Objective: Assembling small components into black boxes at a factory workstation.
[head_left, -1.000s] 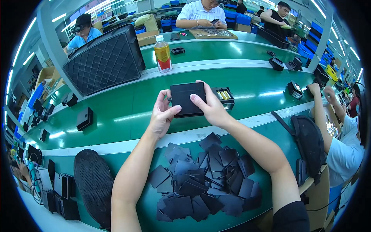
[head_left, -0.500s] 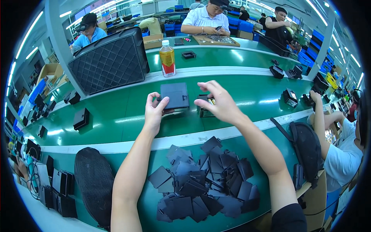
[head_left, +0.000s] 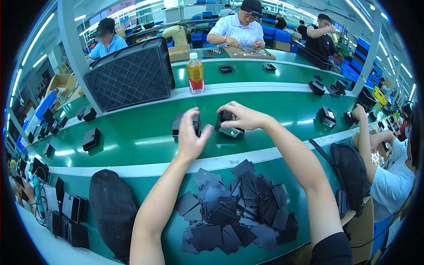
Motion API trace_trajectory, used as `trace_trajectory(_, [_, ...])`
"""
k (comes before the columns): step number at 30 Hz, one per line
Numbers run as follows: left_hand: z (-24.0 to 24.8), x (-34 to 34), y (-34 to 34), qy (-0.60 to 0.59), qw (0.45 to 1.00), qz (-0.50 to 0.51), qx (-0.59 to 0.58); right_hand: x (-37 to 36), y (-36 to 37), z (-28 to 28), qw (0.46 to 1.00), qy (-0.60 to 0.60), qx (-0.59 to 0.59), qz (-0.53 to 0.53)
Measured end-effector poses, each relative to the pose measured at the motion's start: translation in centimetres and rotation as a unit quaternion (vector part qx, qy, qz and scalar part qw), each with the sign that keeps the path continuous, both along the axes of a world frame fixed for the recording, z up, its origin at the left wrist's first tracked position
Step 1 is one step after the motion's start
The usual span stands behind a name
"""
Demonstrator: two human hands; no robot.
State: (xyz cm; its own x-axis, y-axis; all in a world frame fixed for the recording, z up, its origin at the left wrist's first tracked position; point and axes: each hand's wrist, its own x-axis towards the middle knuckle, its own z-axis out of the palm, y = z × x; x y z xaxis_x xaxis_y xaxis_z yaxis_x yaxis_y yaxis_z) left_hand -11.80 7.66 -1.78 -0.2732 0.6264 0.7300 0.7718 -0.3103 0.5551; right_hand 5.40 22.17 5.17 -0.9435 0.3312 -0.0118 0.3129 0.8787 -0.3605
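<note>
On the green conveyor belt (head_left: 145, 128), my left hand (head_left: 192, 139) has its fingers spread and holds nothing. It hovers in front of a closed black plastic box (head_left: 176, 125), partly hiding it. My right hand (head_left: 245, 117) grips a second black plastic box (head_left: 230, 131), tilted, its inside partly covered by my fingers. A loose pile of thin flat black covers (head_left: 221, 214) lies on the green worktop between my forearms.
A black mesh bag (head_left: 111, 212) lies left of my arms. Beyond the belt stand a drink bottle (head_left: 194, 75) and a large black crate (head_left: 132, 75). More black boxes (head_left: 91, 139) sit along the belt. A co-worker's arm (head_left: 364, 137) reaches in at right.
My left hand has let go of the closed box, now standing on the belt, and moved right. My right hand has taken hold of the other box and tilted it.
</note>
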Motion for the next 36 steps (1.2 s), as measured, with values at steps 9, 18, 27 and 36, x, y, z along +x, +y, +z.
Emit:
trace_trajectory(9, [-0.4,2.3,-0.1,-0.121,0.975,-0.179,-0.042,0.3,-6.1,0.6,0.802,0.255,-0.508,-0.182])
trace_trajectory(18, [-1.2,2.1,2.6,-0.425,0.857,-0.272,-0.11,2.7,-2.7,-2.1,0.853,0.364,-0.319,-0.195])
trace_trajectory(27, [0.0,4.2,2.7,-0.481,0.824,-0.279,-0.112,2.1,-3.8,-2.6,0.902,0.381,-0.12,-0.163])
trace_trajectory(36, [-0.2,5.7,2.8,-0.432,0.85,-0.278,-0.115,1.0,-3.6,-5.1,0.91,0.357,-0.021,-0.209])
